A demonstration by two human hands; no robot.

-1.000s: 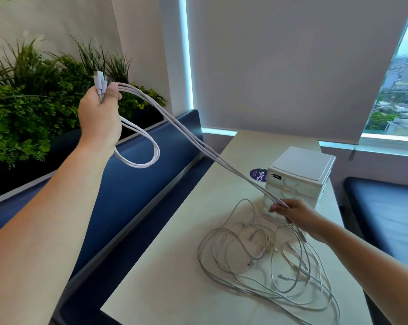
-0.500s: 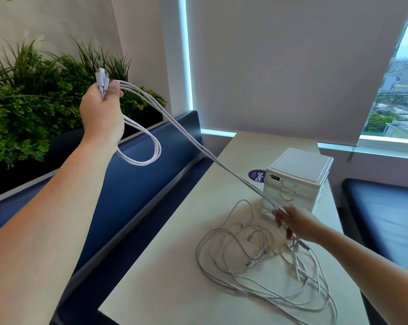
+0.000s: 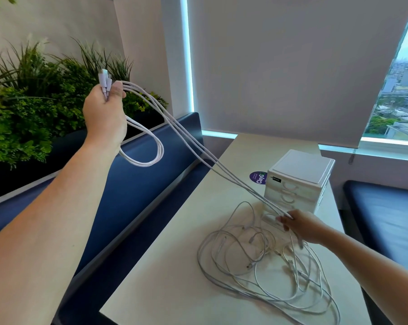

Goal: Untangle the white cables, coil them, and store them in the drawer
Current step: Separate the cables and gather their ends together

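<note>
**Cables pulled out in a bundle, coiling only just starting**

The white cables (image 3: 186, 138) are stretching in a tight bundle of strands between the two hands, running down and across from upper left to lower right. The left hand (image 3: 104, 113) is raised high and gripping that bundle in a closed fist, with the plug ends (image 3: 104, 78) poking up above the thumb and one small loop (image 3: 149, 163) hanging below the fist. The right hand (image 3: 301, 227) is working low over the surface (image 3: 165, 285), its fingers pinching the strands where they are feeding out of the pile.

That pile (image 3: 257, 266) is sprawling loose on the surface in overlapping loops, just in front of the right hand. So by my reading, the untangling is partway along: one stretch is straightened, most of the length is lying crossed over itself. One loop is all the coiling there is, and storing is not yet begun.

The small white drawer unit (image 3: 299, 181) is standing just behind the right hand. No cable is showing in any drawer, and the lowest front is partly hidden, so I cannot tell whether it is pulled out. A round purple sticker (image 3: 258, 177) is sitting on the surface beside the unit.
</note>
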